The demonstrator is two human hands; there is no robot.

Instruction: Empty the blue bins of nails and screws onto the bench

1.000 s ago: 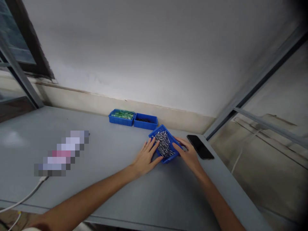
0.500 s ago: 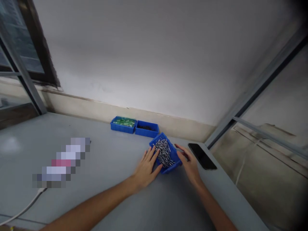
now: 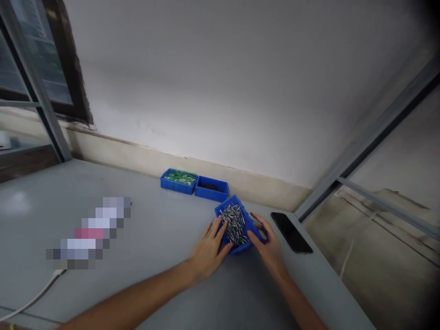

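Note:
A blue plastic bin (image 3: 255, 229) stands askew on the table, heaped with slim, shiny metal pins (image 3: 234, 222) that look like nails or rivets. My left hand (image 3: 208, 247) lies against its left side, fingers spread over the rim and thumb at the near corner. At the right corner, my right hand (image 3: 270, 245) grips the wall, its thumb on the inner side and the fingers around the outside. The left fingertips are close to the pins, but none is seen between them.
Two more blue bins stand near the wall: one with green packets (image 3: 180, 177), one with small dark pieces (image 3: 209, 187). A black phone (image 3: 291, 232) lies right of my right hand. At left is a pixelated object (image 3: 91, 233) with a white cable (image 3: 37, 297). Grey metal posts (image 3: 55, 128) flank the table.
My right hand has closed in on the bin's right corner, its thumb moving over the wall. My left hand keeps its place at the left side. The view has shifted slightly.

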